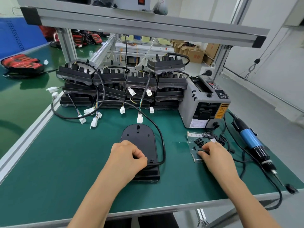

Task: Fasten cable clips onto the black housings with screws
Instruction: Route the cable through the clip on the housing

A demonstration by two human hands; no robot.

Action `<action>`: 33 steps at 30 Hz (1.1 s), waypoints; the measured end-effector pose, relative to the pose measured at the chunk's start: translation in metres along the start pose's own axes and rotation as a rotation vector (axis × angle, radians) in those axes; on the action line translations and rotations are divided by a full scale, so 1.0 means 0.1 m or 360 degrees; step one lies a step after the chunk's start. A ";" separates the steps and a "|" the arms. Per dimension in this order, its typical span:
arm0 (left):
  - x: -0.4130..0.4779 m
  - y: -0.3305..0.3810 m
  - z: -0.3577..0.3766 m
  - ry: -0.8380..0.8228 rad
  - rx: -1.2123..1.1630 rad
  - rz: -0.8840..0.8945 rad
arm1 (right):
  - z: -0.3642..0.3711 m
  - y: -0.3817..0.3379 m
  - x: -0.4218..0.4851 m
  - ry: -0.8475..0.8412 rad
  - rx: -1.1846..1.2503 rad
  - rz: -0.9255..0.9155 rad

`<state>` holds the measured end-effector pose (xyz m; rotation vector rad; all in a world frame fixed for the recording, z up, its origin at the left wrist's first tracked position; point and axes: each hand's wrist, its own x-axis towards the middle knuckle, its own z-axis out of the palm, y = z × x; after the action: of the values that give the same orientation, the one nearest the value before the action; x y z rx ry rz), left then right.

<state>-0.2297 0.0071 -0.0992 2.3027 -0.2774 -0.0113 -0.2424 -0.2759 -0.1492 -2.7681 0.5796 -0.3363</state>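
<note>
A black housing [139, 139] lies flat on the green mat in front of me, its black cable [160, 134] looping round its right side to a white connector [140, 118]. My left hand [127, 157] rests on the housing's near part, fingers curled, thumb and forefinger pinching something small and dark that I cannot make out. My right hand [213, 153] reaches into a pile of small black screws [198, 141] on a plastic bag [191, 137], fingertips curled down among them. Black cable clips [212, 135] lie just beyond the screws.
Stacked black housings [121, 84] with cables and white connectors fill the back of the mat. A grey tape dispenser [205, 102] stands at the right rear. A blue electric screwdriver [251, 142] lies at the right edge. An aluminium shelf frame [148, 28] runs overhead.
</note>
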 end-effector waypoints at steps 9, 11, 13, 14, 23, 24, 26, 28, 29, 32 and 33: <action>-0.01 -0.04 0.04 0.0019 -0.0085 -0.0038 | -0.09 -0.11 -0.10 0.0063 0.0077 -0.0140; -0.02 -0.04 0.07 0.0014 -0.0067 -0.0056 | -0.20 -0.32 -0.20 0.0020 0.0463 -0.0281; -0.02 -0.05 0.07 0.0020 -0.0096 -0.0067 | -0.30 -0.65 -0.37 -0.0157 0.0808 -0.0508; -0.02 -0.05 0.07 0.0017 -0.0137 -0.0077 | -0.32 -0.81 -0.45 -0.0263 0.0889 -0.0621; -0.04 -0.06 0.00 -0.0090 -0.0259 -0.0018 | -0.28 -1.23 -0.54 -0.0607 0.0861 -0.0764; -0.04 -0.07 -0.01 -0.0094 -0.0269 -0.0008 | -0.27 -1.23 -0.53 -0.0615 0.0842 -0.0769; -0.04 -0.07 -0.01 -0.0102 -0.0262 0.0016 | -0.27 -1.24 -0.51 -0.0631 0.0796 -0.0780; -0.04 -0.07 -0.01 -0.0108 -0.0246 0.0040 | -0.28 -1.24 -0.50 -0.0662 0.0747 -0.0787; -0.04 -0.07 -0.01 -0.0108 -0.0243 0.0051 | -0.29 -1.25 -0.49 -0.0678 0.0725 -0.0788; -0.05 -0.08 -0.01 -0.0098 -0.0247 0.0055 | -0.31 -1.28 -0.45 -0.0735 0.0634 -0.0753; -0.05 -0.08 -0.01 -0.0094 -0.0256 0.0058 | -0.32 -1.30 -0.44 -0.0764 0.0607 -0.0730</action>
<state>-0.2330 0.0147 -0.1050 2.1396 -0.3367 -0.0806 -0.2445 -0.1513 -0.0841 -2.4444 -0.2198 0.1213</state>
